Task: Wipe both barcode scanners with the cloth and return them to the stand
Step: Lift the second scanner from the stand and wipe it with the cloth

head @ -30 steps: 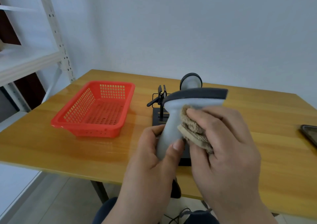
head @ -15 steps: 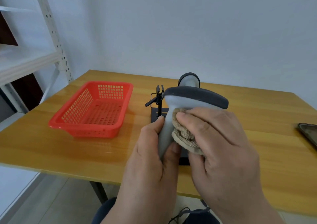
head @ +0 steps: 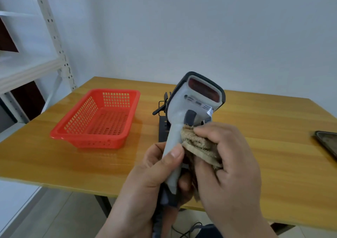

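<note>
My left hand (head: pixel 147 179) grips the handle of a grey barcode scanner (head: pixel 189 108), held upright over the table's near edge. Its head is turned so the red scan window faces me, with the trigger showing below it. My right hand (head: pixel 231 168) presses a folded tan cloth (head: pixel 198 146) against the handle just below the trigger. The black stand (head: pixel 163 128) sits on the table behind the scanner, mostly hidden by it. The second scanner is hidden behind the held one.
A red plastic basket (head: pixel 98 121) stands on the wooden table (head: pixel 54 155) to the left. A dark phone (head: pixel 328 143) lies at the right edge. A white metal shelf rack (head: pixel 36 62) stands at far left. Cables hang below the table near my lap.
The scanner has been rotated so its red window now faces me instead of showing its dark top. The cloth has slid down from the neck to the handle.
</note>
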Demonstrator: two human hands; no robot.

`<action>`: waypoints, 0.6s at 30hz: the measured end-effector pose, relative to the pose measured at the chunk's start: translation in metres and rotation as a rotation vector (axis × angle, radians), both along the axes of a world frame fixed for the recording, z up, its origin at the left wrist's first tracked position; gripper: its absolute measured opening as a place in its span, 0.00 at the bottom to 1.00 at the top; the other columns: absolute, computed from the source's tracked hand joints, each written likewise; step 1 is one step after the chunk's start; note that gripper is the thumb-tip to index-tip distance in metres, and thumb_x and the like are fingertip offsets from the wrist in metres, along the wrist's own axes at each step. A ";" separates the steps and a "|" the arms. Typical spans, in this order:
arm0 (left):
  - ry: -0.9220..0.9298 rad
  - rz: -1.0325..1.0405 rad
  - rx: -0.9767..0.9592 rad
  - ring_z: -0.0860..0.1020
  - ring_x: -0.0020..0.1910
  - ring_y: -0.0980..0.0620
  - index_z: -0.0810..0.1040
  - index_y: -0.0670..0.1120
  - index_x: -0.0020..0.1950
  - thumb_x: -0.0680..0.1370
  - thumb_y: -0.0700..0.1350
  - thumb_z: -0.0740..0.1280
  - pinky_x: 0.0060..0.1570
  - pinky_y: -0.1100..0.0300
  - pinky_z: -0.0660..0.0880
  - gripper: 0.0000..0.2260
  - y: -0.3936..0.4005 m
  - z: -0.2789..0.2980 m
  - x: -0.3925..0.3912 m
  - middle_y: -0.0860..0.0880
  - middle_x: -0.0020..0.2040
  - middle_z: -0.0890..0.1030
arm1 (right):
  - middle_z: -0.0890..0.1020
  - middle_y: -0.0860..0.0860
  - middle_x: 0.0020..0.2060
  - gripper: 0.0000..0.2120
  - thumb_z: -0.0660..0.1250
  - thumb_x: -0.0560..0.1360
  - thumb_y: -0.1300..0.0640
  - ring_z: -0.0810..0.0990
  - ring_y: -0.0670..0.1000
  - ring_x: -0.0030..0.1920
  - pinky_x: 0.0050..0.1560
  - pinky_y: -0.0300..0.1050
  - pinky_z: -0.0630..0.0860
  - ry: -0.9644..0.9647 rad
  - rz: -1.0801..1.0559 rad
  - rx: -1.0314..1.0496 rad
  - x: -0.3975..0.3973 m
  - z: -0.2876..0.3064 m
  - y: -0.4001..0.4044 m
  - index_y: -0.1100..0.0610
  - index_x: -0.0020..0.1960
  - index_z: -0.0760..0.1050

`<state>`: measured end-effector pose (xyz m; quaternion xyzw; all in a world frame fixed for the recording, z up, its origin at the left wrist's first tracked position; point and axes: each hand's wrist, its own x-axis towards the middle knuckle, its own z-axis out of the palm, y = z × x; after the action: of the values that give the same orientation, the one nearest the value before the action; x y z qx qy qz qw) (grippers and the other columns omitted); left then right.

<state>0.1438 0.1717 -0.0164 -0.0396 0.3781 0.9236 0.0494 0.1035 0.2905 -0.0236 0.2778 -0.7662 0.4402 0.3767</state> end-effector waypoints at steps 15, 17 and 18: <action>-0.119 -0.245 -0.015 0.78 0.33 0.50 0.81 0.40 0.57 0.68 0.54 0.71 0.22 0.62 0.74 0.23 -0.011 -0.004 0.000 0.38 0.48 0.77 | 0.77 0.49 0.50 0.10 0.69 0.72 0.61 0.80 0.46 0.42 0.44 0.31 0.74 -0.043 0.047 0.083 0.007 -0.008 0.010 0.57 0.53 0.81; -0.088 -0.271 -0.087 0.76 0.29 0.46 0.81 0.39 0.56 0.69 0.55 0.69 0.23 0.61 0.74 0.23 -0.008 -0.003 0.000 0.36 0.45 0.78 | 0.77 0.53 0.48 0.11 0.68 0.71 0.62 0.76 0.41 0.45 0.49 0.24 0.68 0.015 -0.063 0.104 -0.001 0.000 0.011 0.61 0.53 0.81; -0.073 -0.280 -0.118 0.75 0.26 0.45 0.81 0.38 0.55 0.70 0.54 0.69 0.23 0.61 0.74 0.23 -0.006 -0.002 0.000 0.35 0.42 0.78 | 0.77 0.53 0.48 0.11 0.67 0.71 0.62 0.73 0.38 0.46 0.50 0.22 0.66 0.036 -0.121 0.093 -0.006 0.005 0.012 0.62 0.53 0.80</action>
<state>0.1441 0.1662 -0.0183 -0.0228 0.4316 0.8818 0.1888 0.0979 0.3025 -0.0181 0.2559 -0.7942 0.3755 0.4034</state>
